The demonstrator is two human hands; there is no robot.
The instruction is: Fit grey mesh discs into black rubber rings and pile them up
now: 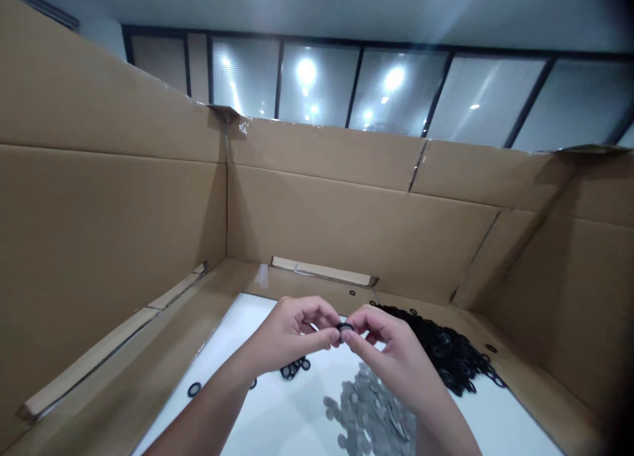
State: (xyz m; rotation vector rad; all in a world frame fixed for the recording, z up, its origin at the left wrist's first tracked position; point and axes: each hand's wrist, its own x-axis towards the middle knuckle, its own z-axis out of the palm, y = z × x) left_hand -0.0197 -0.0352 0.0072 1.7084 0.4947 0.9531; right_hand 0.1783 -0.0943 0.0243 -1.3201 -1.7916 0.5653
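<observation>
My left hand point(292, 334) and my right hand point(391, 354) meet in front of me above a white surface point(277, 416). Both pinch one small black ring point(345, 326) between their fingertips. Below my right hand lies a heap of grey metal discs point(369, 410). A large pile of black rubber rings point(448, 354) sits to the right, behind my right hand. A few finished-looking black rings point(294, 368) lie under my left hand, and a single one point(194, 389) rests further left.
Tall cardboard walls point(99, 225) enclose the work area on the left, back and right, with folded flaps on the floor. Behind the cardboard stands a frosted glass partition point(396, 93) with ceiling light reflections.
</observation>
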